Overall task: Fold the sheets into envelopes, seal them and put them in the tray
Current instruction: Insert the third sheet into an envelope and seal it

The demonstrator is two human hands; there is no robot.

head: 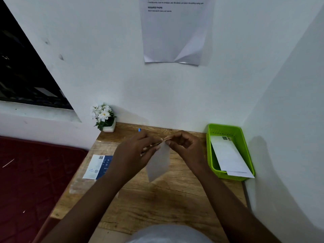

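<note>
While both hands pinch a folded sheet [158, 162] above the bench [157, 199], left hand [135, 151], right hand [185, 146], green tray [213, 155] holding envelopes [228, 156], wall notice [175, 28] headed "TASK DESCRIPTION", "REQUIRED PROPS"

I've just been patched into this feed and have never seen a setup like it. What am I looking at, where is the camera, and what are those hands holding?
There is no machine here: a person works with bare hands. The single picture comes from a camera on the person's head, looking down at a wooden desk. The left hand and right hand hold a white sheet above the desk, pinching its top edge. On the right stands a green tray with finished envelopes inside. On the left lie a blue and white packet and a small flower pot.
</note>
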